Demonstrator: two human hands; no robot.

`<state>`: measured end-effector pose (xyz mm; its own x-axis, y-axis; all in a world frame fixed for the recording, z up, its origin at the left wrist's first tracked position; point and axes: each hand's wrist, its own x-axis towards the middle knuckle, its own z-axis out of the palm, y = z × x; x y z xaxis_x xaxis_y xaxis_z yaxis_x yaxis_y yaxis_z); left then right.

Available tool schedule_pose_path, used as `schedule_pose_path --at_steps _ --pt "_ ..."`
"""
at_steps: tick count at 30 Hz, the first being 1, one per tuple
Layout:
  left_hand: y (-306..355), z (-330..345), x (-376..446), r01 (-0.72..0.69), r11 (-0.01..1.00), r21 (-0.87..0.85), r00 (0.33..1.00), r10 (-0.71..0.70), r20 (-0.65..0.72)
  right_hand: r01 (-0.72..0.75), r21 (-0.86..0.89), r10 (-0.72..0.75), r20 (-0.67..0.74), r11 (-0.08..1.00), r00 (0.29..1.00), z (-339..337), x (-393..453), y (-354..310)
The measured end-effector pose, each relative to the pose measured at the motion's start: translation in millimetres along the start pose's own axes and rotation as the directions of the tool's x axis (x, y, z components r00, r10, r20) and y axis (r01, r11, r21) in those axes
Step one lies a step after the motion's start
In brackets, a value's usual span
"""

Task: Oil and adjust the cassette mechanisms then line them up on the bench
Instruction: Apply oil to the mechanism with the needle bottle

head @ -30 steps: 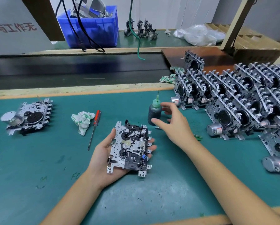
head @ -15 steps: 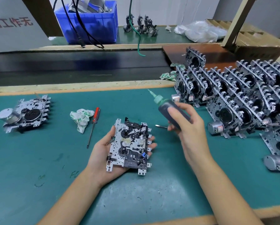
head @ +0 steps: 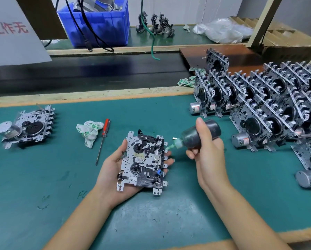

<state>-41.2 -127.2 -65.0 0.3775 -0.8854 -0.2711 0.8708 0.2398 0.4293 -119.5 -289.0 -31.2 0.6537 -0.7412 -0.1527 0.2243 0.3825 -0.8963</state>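
cassette mechanism (head: 143, 162) flat on left hand (head: 115, 170), fingers cupped under; right hand (head: 207, 150) gripping oil bottle (head: 198, 135), nozzle at mechanism's right edge

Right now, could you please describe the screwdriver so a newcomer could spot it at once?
On the green bench mat, look left of the left hand. Beside the crumpled white-and-green rag lies the screwdriver: the only red-handled tool, its thin metal shaft pointing toward the person.
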Motion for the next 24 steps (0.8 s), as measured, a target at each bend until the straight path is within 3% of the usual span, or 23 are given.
schedule_pose_path --at_steps 24 --pt "0.2 0.3 -0.3 0.009 1.000 -0.015 1.000 -0.009 -0.016 0.097 -0.107 -0.095 0.023 0.990 0.995 -2.2 3.2 4.4"
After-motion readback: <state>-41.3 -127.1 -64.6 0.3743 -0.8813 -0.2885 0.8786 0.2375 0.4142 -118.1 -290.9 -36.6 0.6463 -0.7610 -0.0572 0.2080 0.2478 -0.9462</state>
